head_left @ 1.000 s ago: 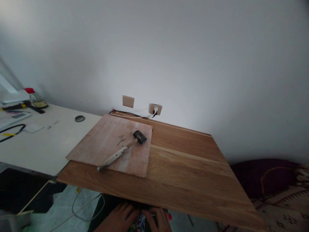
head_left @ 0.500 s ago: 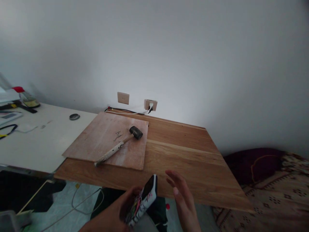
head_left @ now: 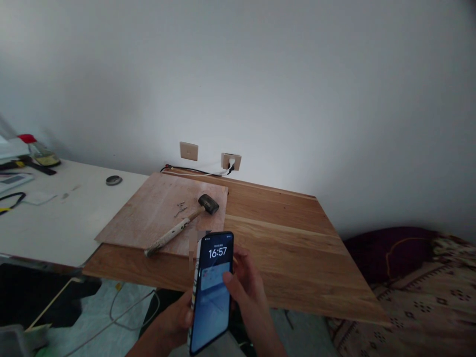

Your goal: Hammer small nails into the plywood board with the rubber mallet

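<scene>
A phone [head_left: 211, 302] is upright at the table's front edge, its lit screen toward me and reading 16:57. My left hand [head_left: 173, 317] grips its left side, with the fingers behind it hidden. At the right edge, my right hand [head_left: 251, 292] is closed around the phone, thumb over the screen and fingers behind. Beyond the phone, a hammer [head_left: 182, 225] with a black head and a worn handle lies on a pale board [head_left: 148, 213]. Several small nails [head_left: 181, 208] lie left of the hammer's head.
The board overlaps a wooden tabletop [head_left: 275, 248] and a white table [head_left: 74, 218]. A round lid [head_left: 114, 180] and a red-capped jar [head_left: 44, 153] stand left. A plug sits in the wall socket [head_left: 231, 161]. Patterned fabric [head_left: 420, 297] is at right; a cable loops below.
The phone has turned from edge-on to facing me and risen, and its screen is lit. My right hand has moved left and taken hold of its right side.
</scene>
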Available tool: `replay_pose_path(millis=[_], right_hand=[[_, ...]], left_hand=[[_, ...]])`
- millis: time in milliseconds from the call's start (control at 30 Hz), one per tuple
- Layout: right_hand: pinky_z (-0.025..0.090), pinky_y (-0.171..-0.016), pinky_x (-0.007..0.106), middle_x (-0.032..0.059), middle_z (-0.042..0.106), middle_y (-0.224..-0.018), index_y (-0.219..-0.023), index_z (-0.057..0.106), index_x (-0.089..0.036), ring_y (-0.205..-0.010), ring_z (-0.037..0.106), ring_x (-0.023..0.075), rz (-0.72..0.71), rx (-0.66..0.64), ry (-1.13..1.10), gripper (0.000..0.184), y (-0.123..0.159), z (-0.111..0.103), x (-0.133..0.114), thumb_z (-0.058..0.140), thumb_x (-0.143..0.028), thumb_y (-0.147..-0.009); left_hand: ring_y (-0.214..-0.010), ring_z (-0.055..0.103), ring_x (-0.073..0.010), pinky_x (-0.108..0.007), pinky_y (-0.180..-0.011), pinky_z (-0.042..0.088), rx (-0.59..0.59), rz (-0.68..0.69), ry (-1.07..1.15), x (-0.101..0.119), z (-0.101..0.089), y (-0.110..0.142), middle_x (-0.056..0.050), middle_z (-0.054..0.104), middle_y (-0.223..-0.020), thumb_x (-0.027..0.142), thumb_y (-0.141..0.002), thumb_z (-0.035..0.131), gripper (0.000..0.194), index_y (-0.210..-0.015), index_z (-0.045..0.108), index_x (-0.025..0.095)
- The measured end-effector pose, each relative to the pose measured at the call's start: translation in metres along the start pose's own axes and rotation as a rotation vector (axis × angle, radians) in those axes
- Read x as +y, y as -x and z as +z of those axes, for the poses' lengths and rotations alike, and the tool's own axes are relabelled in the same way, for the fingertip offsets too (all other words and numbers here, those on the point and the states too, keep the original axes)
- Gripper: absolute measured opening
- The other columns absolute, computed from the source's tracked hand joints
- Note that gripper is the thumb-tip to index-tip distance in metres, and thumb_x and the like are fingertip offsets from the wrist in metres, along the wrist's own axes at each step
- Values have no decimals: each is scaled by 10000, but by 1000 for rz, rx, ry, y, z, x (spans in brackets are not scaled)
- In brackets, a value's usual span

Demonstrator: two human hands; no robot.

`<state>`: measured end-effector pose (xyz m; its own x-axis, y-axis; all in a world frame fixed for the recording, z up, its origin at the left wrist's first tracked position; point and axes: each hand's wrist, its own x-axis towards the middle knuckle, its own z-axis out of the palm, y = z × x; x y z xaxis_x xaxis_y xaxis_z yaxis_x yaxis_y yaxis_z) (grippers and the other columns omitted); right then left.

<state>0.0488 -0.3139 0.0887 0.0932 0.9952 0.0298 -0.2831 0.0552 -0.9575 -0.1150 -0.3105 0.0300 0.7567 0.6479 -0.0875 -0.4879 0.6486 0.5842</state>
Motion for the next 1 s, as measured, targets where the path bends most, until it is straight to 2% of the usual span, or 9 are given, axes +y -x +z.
replay_pose_path(millis=[100,267,467,533,667,767,867,933,1000], right_hand=[[595,-936,416,82,751,-1204,-1237,657,-266,-1155,700,286,18,5,-19,460,-2,2,4,828,-498,-878],[530,-1023,409,51,759,-1169,-1190,657,-276,-1132,694,255,23,23,-19,441,-4,6,-1,859,-475,-852],[551,-961,419,32,768,-1107,-1137,663,-283,-988,713,240,112,-52,-166,387,-4,7,-15,830,-503,-866],[551,-946,403,30,762,-1127,-1166,662,-292,-1004,710,238,98,-61,-192,406,-1,6,-14,830,-503,-863],[537,-974,374,42,742,-1226,-1285,620,-315,-1117,694,238,38,-76,-138,525,4,4,-6,869,-452,-844],[538,-978,370,48,727,-1291,-1319,607,-330,-1174,687,244,21,-95,-135,543,5,2,-5,864,-440,-853],[547,-992,413,67,712,-1347,-1308,636,-320,-1239,668,282,6,-131,-187,503,7,-2,-9,819,-490,-872],[543,-1020,438,70,700,-1379,-1342,624,-331,-1250,667,288,-8,-127,-174,526,9,-4,-12,809,-489,-876],[556,-1005,452,87,673,-1433,-1414,579,-342,-1252,672,300,10,-135,-139,641,14,-4,-13,837,-497,-847]], left_hand=[[-941,778,-234,-265,-867,588,16,18,-12,3,1,2,-61,836,-1034,605,-580,973,759,-1237,807,264],[-1068,763,-315,-363,-983,581,58,-17,-74,6,3,4,-104,827,-1108,662,-567,954,826,-1255,800,232],[-1256,682,-364,-433,-1137,491,-37,-30,-131,13,11,-2,-118,821,-1105,721,-597,913,861,-1273,788,203],[-1236,693,-368,-430,-1134,497,-38,-39,-115,15,12,-2,-114,825,-1072,714,-577,926,836,-1222,811,196],[-1214,709,-355,-410,-1124,513,49,-43,-113,12,4,6,-111,830,-1065,659,-581,950,718,-1137,845,217],[-1130,747,-345,-400,-1036,571,89,-28,-80,3,-4,10,-113,834,-1041,622,-567,971,713,-1142,842,220],[-999,789,-289,-323,-913,605,71,5,-12,-5,-10,8,-72,838,-977,610,-583,968,665,-1118,843,235],[-977,795,-277,-327,-930,602,19,20,23,-9,-13,4,-64,838,-985,616,-597,959,653,-1112,840,233],[-984,796,-285,-375,-994,589,-28,33,56,-10,-14,0,-82,837,-1024,617,-613,951,676,-1149,826,225]])
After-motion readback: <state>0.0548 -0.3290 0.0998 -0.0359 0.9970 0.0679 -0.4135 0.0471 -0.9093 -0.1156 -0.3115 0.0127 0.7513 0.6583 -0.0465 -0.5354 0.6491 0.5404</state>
